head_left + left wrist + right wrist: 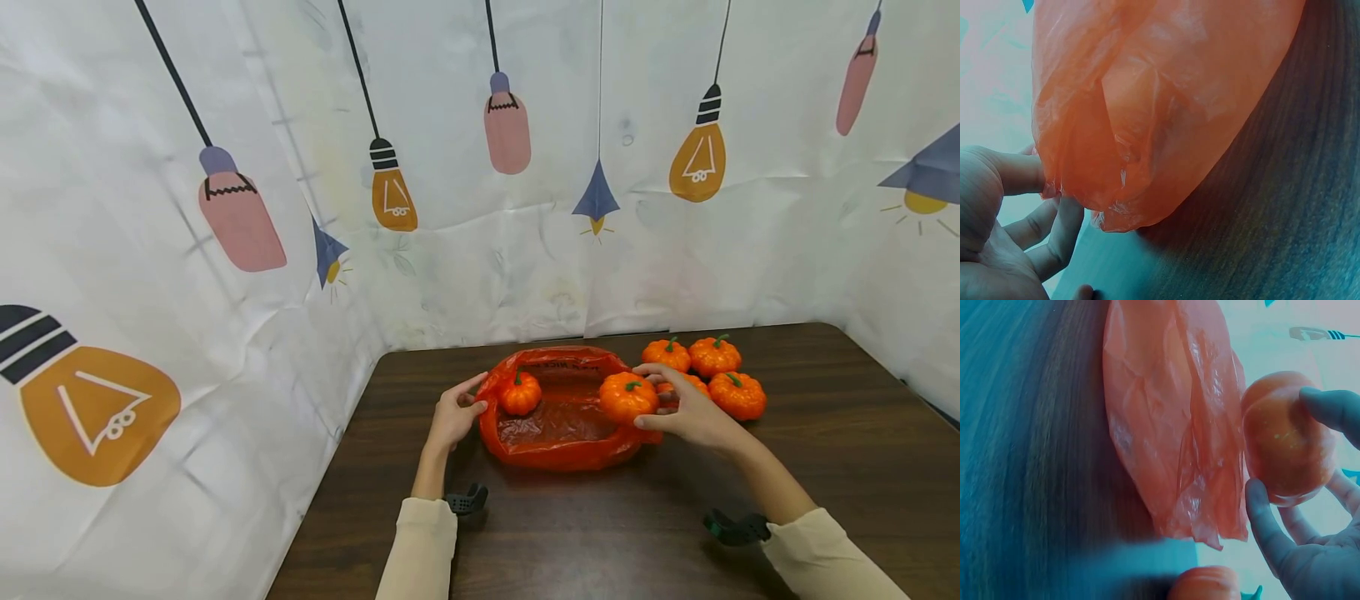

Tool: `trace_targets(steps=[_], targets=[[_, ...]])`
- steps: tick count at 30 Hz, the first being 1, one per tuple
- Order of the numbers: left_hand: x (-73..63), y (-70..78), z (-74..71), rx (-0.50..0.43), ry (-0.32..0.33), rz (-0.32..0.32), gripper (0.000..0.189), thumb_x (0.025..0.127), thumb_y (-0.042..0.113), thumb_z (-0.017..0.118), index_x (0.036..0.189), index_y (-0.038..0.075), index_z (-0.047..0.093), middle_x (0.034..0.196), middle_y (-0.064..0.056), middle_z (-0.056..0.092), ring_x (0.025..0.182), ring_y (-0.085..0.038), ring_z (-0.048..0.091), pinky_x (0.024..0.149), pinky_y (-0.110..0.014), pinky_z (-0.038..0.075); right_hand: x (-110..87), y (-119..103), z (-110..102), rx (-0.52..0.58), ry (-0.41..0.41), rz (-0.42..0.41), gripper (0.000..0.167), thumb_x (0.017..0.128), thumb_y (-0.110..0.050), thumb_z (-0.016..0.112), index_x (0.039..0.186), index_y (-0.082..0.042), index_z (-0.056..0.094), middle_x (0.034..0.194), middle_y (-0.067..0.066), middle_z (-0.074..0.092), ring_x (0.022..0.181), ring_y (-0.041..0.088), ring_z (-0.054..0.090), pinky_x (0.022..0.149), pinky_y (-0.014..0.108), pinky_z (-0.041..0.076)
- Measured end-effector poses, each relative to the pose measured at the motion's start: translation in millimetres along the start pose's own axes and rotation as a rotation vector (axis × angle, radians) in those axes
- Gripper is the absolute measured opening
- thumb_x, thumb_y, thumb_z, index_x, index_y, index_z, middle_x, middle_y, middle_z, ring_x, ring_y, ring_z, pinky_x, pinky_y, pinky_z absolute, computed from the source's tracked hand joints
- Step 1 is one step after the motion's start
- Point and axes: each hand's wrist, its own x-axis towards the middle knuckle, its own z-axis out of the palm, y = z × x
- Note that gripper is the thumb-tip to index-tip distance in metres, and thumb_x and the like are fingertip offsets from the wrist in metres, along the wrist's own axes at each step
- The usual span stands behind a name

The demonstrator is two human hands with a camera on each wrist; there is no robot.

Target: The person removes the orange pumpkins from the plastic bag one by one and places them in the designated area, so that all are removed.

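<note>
A red plastic bag (555,457) lies with its mouth spread wide on the dark table. One small orange pumpkin (520,393) sits inside it, at the left. My left hand (452,419) pinches the bag's left rim between thumb and fingers; in the left wrist view the thin plastic (1147,119) hangs from that grip. A second pumpkin (628,398) is in my right hand (693,408), above the bag's right rim. Thumb and fingertips press on the sides of this pumpkin (1288,440) in the right wrist view, close beside the bag's wall (1160,412).
Several more pumpkins (715,357) stand grouped behind and right of my right hand, one partly hidden by it. The brown table (570,533) reaches back to a white cloth wall (480,283) printed with lamps. Dark straps (467,498) circle both wrists.
</note>
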Motion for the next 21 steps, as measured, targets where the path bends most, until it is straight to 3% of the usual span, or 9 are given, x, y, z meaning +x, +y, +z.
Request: trace_targets(steps=[21], targets=[[1.0, -2.3, 0.1, -0.005, -0.008, 0.003, 0.049, 0.096, 0.007, 0.07, 0.138, 0.03, 0.066, 0.094, -0.014, 0.066, 0.067, -0.02, 0.054, 0.055, -0.027, 0.039, -33.5, 9, -21, -0.072, 0.056, -0.015, 0.073, 0.092, -0.026, 0.078, 0.152, -0.014, 0.037, 0.15, 0.025, 0.035, 0.126, 0.044, 0.051, 0.09, 0.02, 0.051]])
